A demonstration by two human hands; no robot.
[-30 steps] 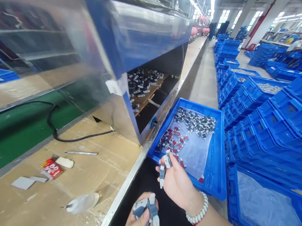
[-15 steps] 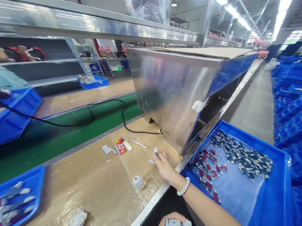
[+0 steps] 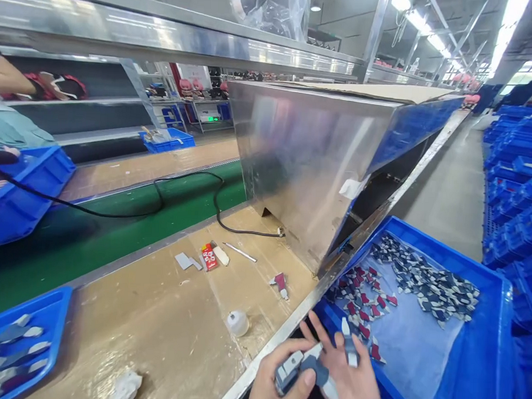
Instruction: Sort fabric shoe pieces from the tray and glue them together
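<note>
In front of me at the bench edge, my left hand (image 3: pixel 276 376) is closed around several small blue-grey and white shaped pieces (image 3: pixel 294 365). Beside it my right hand (image 3: pixel 350 379), palm up, grips one similar piece (image 3: pixel 350 344) at the thumb, its other fingers spread. What these pieces are made of I cannot tell. A maroon and grey piece (image 3: pixel 280 284) lies on the bench near the metal housing. To the right, a blue tray (image 3: pixel 489 327) holds many maroon-and-white and blue-grey-and-white pieces on a pale sheet.
On the bench (image 3: pixel 172 319) are a white round bottle (image 3: pixel 237 323), a red packet (image 3: pixel 209 257), a silver pen-like stick (image 3: pixel 240 252) and crumpled white material (image 3: pixel 126 387). Another blue tray (image 3: pixel 60 331) stands left. A metal housing (image 3: pixel 311 166) rises ahead; a person's arm (image 3: pixel 7 76) shows far left.
My right hand has drawn back from the bench to my left hand and now grips a blue-grey piece. The maroon and grey piece now shows on the bench where that hand was.
</note>
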